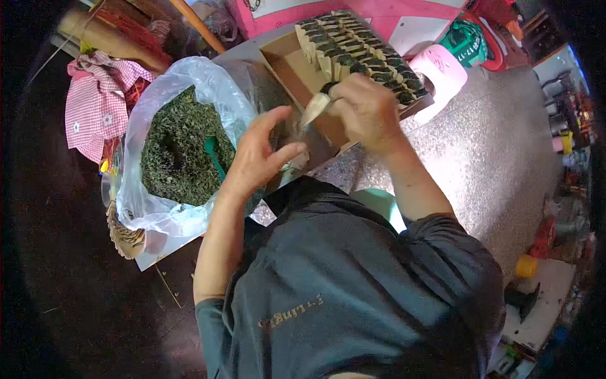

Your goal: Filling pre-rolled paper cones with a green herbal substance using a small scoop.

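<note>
While the right hand [372, 114] holds a small paper packet [314, 110], its fingers [347, 95] look clamped near the dark end, though blur hides the exact grip. A light pinch should suit it best, since firm pressure would likely crease such thin paper; keeping the dark end uppermost should guard against spilling. The left hand [255, 151] has its fingers spread apart, seemingly empty, and could steady the pale end from below. Elbows and wrists are best kept clear of the open plastic bag [202, 69] of dried leaves [180, 151] and the green scoop [213, 151] in it.

The packet is between the two hands, overlapping the near wall of the cardboard box [287, 60] in view. It is narrow, cream-coloured and tilted, its paler end pointing down and left; it resembles the packed rows of packets [353, 47] in the box.
</note>
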`<action>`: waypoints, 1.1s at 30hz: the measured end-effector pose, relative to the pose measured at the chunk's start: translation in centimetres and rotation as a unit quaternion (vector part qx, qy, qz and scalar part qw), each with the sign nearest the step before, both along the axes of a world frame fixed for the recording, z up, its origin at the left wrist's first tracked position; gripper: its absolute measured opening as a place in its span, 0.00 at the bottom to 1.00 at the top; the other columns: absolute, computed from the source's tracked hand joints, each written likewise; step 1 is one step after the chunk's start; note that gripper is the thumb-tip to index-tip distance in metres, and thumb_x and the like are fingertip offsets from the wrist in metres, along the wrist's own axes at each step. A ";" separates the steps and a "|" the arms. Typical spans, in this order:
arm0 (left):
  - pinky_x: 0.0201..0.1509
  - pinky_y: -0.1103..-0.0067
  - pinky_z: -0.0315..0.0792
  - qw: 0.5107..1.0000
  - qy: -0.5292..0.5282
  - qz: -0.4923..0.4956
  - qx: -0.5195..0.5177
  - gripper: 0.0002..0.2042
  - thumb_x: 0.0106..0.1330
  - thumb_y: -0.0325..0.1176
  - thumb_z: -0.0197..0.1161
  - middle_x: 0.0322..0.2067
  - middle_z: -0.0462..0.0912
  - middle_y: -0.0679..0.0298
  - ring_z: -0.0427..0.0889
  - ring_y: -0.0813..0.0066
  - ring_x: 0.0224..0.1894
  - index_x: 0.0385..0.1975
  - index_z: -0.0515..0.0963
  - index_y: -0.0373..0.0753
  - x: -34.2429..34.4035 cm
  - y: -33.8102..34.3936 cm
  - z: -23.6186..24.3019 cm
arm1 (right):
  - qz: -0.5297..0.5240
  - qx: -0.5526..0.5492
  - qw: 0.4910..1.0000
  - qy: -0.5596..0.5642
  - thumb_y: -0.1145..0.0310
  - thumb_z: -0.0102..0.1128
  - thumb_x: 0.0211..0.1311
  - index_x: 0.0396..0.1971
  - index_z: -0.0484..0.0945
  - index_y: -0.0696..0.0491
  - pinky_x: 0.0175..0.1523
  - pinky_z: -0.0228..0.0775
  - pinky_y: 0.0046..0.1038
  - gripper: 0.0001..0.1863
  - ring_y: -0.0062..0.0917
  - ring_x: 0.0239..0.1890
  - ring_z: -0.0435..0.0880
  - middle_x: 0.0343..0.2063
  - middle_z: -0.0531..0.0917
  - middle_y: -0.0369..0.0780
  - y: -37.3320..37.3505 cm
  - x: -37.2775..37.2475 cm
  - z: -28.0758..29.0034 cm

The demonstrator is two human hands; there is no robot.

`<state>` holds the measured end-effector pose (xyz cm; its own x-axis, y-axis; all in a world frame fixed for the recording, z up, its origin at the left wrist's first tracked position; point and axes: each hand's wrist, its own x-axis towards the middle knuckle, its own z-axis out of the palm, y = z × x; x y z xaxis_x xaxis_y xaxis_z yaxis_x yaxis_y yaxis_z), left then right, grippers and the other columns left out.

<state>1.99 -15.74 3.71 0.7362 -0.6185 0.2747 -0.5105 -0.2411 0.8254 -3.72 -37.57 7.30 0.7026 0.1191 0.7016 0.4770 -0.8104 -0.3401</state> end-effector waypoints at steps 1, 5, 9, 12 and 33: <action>0.55 0.69 0.69 0.999 -0.028 -0.018 0.011 0.26 0.54 0.34 0.68 0.45 0.79 0.51 0.76 0.56 0.50 0.53 0.71 0.34 0.3 -0.8 0.0 | -0.078 0.005 0.997 0.021 0.77 0.58 0.46 0.23 0.75 0.58 0.35 0.72 0.33 0.02 0.38 0.32 0.79 0.26 0.78 0.41 -1.3 0.0 -1.0; 0.54 0.66 0.69 0.989 -0.112 -0.076 0.061 0.23 0.53 0.34 0.67 0.44 0.79 0.52 0.75 0.49 0.48 0.49 0.74 0.37 3.0 -5.0 -1.4 | -0.150 -0.048 0.987 0.037 0.78 0.59 0.45 0.22 0.75 0.57 0.39 0.70 0.36 0.03 0.38 0.33 0.78 0.26 0.77 0.41 -5.8 0.4 -3.9; 0.52 0.66 0.70 0.972 -0.152 -0.123 0.130 0.19 0.55 0.33 0.64 0.44 0.79 0.54 0.75 0.51 0.48 0.47 0.75 0.38 4.7 -8.5 -3.8 | -0.188 -0.105 0.976 0.014 0.77 0.61 0.43 0.22 0.74 0.54 0.42 0.66 0.36 0.05 0.37 0.34 0.76 0.25 0.75 0.41 -7.9 1.6 -5.7; 0.53 0.65 0.69 0.959 -0.192 -0.128 0.168 0.19 0.55 0.32 0.64 0.46 0.78 0.55 0.75 0.52 0.49 0.48 0.74 0.38 5.4 -10.3 -5.0 | -0.194 -0.129 0.973 0.008 0.76 0.61 0.43 0.23 0.74 0.53 0.42 0.65 0.35 0.05 0.36 0.34 0.75 0.26 0.75 0.40 -8.3 2.3 -6.4; 0.50 0.65 0.68 0.953 -0.245 -0.014 0.176 0.25 0.54 0.27 0.59 0.41 0.78 0.57 0.76 0.56 0.46 0.55 0.68 0.47 6.3 -14.5 -4.0 | -0.193 -0.186 0.963 0.030 0.75 0.59 0.44 0.22 0.73 0.52 0.41 0.64 0.36 0.04 0.36 0.34 0.75 0.25 0.73 0.39 -8.8 4.5 -7.4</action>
<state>8.32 -30.25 -0.27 0.5550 -0.7530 0.3535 -0.8240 -0.4394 0.3577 0.82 -46.37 -0.05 0.7831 0.0766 0.6172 0.1050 -0.9944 -0.0098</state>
